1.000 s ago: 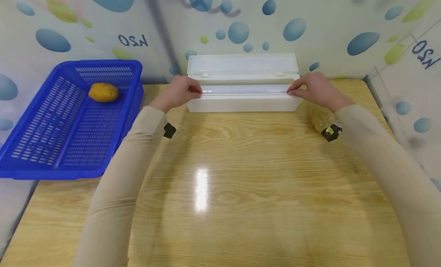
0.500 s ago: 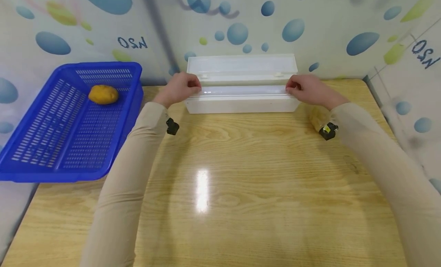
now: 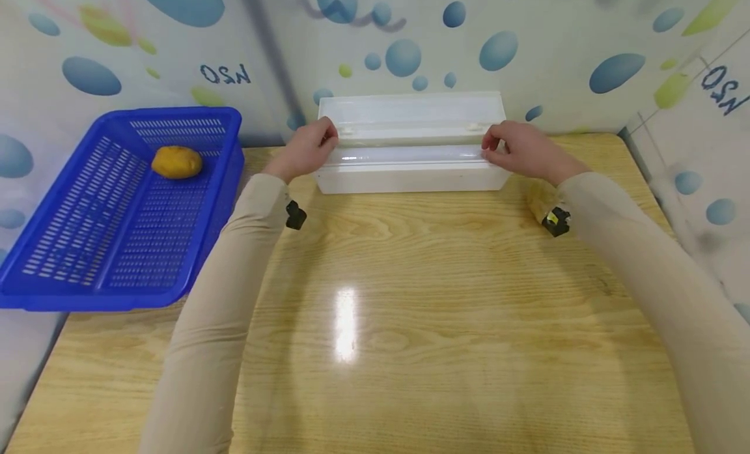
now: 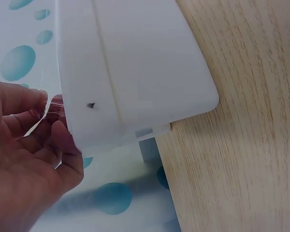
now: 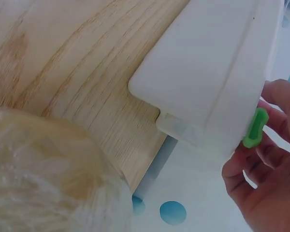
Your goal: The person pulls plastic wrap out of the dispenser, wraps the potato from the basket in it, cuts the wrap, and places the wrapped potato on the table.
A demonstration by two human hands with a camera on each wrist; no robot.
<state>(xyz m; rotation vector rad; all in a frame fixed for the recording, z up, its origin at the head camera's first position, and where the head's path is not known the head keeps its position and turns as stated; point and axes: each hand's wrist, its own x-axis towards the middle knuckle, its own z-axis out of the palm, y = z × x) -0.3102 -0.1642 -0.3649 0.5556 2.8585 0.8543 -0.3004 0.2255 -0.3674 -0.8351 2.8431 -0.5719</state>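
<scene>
A white cling film dispenser (image 3: pixel 413 180) stands at the back of the table with its lid (image 3: pixel 410 110) raised. Clear cling film (image 3: pixel 410 154) lies across its opening. At the left end my left hand (image 3: pixel 306 150) pinches the film edge; the left wrist view shows shiny clear film (image 4: pixel 54 107) at these fingertips. At the opposite end my right hand (image 3: pixel 523 149) has its thumb and fingers together on the film edge, partly hidden by the dispenser in the right wrist view. A green plastic piece (image 5: pixel 256 128) shows beside those fingers.
To the left stands a blue plastic basket (image 3: pixel 205 245) holding a yellow-brown potato (image 3: pixel 177 162). A film-wrapped yellowish item (image 3: pixel 539 200) sits under the right wrist, large in the right wrist view. A patterned wall (image 3: pixel 404 24) rises behind the table (image 3: pixel 410 311).
Both hands have risen slightly and drawn back from the dispenser's front edge, with the fingers curling more. The basket and dispenser keep their places.
</scene>
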